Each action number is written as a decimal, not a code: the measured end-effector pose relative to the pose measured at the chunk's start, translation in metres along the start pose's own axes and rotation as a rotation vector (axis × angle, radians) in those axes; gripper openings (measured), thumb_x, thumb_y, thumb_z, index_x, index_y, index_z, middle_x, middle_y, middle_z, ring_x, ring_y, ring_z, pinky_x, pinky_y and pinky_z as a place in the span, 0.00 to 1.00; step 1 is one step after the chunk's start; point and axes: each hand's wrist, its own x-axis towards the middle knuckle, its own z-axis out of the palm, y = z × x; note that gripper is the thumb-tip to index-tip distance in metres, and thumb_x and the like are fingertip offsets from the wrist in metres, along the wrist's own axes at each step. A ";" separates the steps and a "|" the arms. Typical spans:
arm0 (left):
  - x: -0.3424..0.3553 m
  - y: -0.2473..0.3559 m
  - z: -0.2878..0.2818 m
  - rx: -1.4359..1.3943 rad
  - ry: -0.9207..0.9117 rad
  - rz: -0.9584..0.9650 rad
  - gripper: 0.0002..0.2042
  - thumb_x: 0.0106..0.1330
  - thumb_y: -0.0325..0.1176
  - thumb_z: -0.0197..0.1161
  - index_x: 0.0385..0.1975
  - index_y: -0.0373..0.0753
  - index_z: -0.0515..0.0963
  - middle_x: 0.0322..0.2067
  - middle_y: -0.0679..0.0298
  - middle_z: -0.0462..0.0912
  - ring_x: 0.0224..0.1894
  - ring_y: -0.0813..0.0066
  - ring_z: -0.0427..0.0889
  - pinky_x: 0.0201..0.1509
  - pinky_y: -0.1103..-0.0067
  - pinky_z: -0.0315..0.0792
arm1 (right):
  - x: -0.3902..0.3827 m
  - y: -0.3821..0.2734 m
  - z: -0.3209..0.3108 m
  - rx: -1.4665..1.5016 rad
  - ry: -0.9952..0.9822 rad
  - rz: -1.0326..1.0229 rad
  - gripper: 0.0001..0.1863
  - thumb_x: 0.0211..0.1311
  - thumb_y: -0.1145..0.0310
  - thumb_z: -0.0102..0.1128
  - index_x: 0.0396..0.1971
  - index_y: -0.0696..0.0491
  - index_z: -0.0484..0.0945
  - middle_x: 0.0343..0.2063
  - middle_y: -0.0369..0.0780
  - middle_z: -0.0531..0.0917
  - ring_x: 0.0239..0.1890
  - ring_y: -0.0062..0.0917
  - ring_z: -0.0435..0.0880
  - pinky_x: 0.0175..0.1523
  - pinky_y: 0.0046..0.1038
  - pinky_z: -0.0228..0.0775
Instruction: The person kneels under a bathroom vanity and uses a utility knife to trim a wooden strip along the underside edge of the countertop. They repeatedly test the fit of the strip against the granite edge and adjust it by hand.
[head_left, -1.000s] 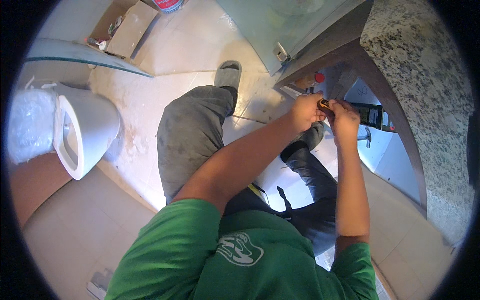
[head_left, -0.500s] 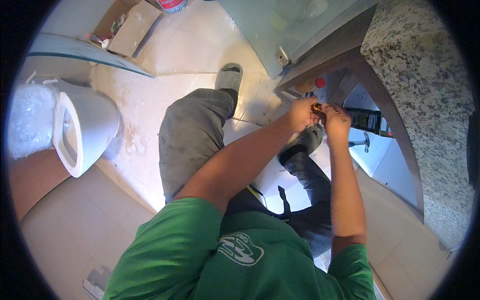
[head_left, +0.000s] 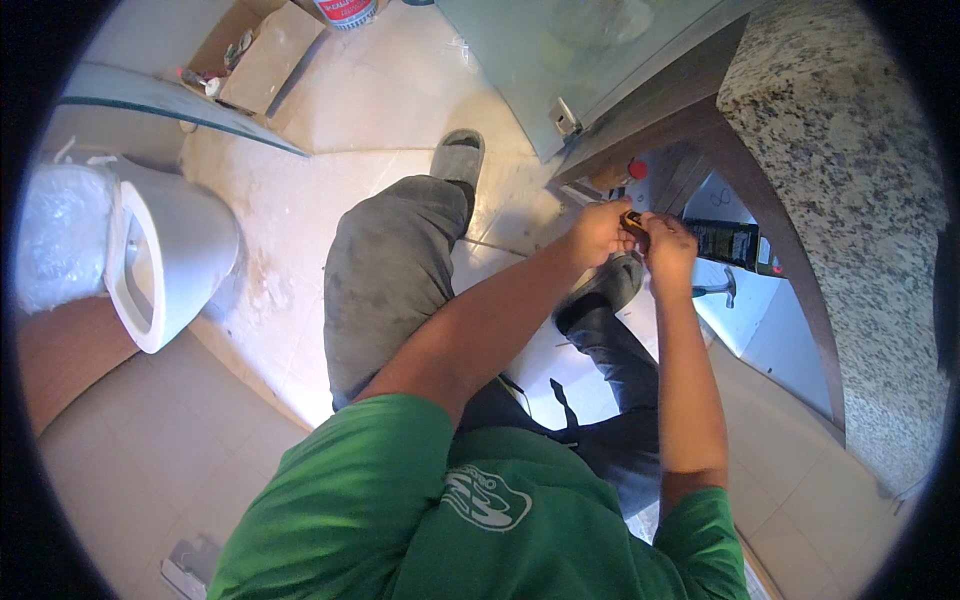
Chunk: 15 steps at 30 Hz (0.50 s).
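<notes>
My left hand [head_left: 598, 232] and my right hand [head_left: 668, 250] meet at the mouth of an open dark wood cabinet [head_left: 776, 203], both closed around a small black-and-orange hand tool [head_left: 632, 222]; its exact kind is unclear, partly hidden by fingers. Just right of them a dark rectangular case or pack [head_left: 722, 240] lies inside. Below it is a hammer [head_left: 728, 285]. A red-capped bottle [head_left: 612, 172] sits at the back, above my hands.
A granite counter [head_left: 840, 110] borders the right, a glass panel [head_left: 535, 50] the top. Left are a toilet [head_left: 198, 260] with a plastic-wrapped part, another glass edge, a cardboard box [head_left: 270, 55] and a bucket [head_left: 343, 10]. My slippered feet [head_left: 458, 155] stand apart on tiles.
Both hands, still together on the tool, have shifted slightly left and down compared with a second ago. More of the hammer and the dark case now shows beside them.
</notes>
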 end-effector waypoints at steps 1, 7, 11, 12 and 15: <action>-0.001 0.000 0.003 0.018 -0.010 -0.001 0.14 0.76 0.43 0.53 0.38 0.38 0.77 0.30 0.60 0.83 0.30 0.68 0.83 0.38 0.72 0.80 | -0.002 -0.001 -0.002 0.018 0.005 -0.037 0.09 0.60 0.68 0.65 0.31 0.60 0.85 0.22 0.35 0.82 0.19 0.18 0.74 0.25 0.22 0.64; 0.001 0.003 -0.010 0.004 0.018 -0.024 0.16 0.77 0.45 0.53 0.38 0.38 0.78 0.32 0.61 0.83 0.31 0.69 0.83 0.39 0.72 0.80 | 0.008 0.012 0.013 0.050 -0.029 -0.055 0.09 0.60 0.70 0.64 0.33 0.61 0.85 0.25 0.36 0.83 0.24 0.18 0.76 0.30 0.21 0.69; -0.010 0.003 0.006 0.099 -0.013 -0.018 0.18 0.76 0.47 0.54 0.40 0.36 0.78 0.33 0.57 0.83 0.32 0.67 0.83 0.43 0.70 0.81 | -0.001 0.001 -0.007 -0.032 -0.010 -0.027 0.09 0.61 0.70 0.63 0.35 0.60 0.85 0.25 0.36 0.82 0.23 0.18 0.76 0.29 0.21 0.67; -0.018 0.003 0.011 0.156 -0.013 -0.027 0.20 0.76 0.49 0.54 0.41 0.34 0.77 0.34 0.55 0.84 0.33 0.65 0.84 0.44 0.69 0.81 | -0.014 -0.007 -0.011 0.038 -0.001 -0.002 0.09 0.61 0.70 0.63 0.35 0.60 0.85 0.24 0.36 0.82 0.23 0.18 0.76 0.29 0.21 0.67; -0.028 0.009 0.008 0.286 -0.210 -0.274 0.27 0.73 0.55 0.56 0.47 0.30 0.76 0.39 0.47 0.84 0.38 0.58 0.86 0.48 0.66 0.82 | -0.039 -0.004 -0.042 0.077 0.001 -0.035 0.08 0.62 0.69 0.62 0.35 0.59 0.85 0.23 0.35 0.81 0.22 0.16 0.75 0.26 0.20 0.64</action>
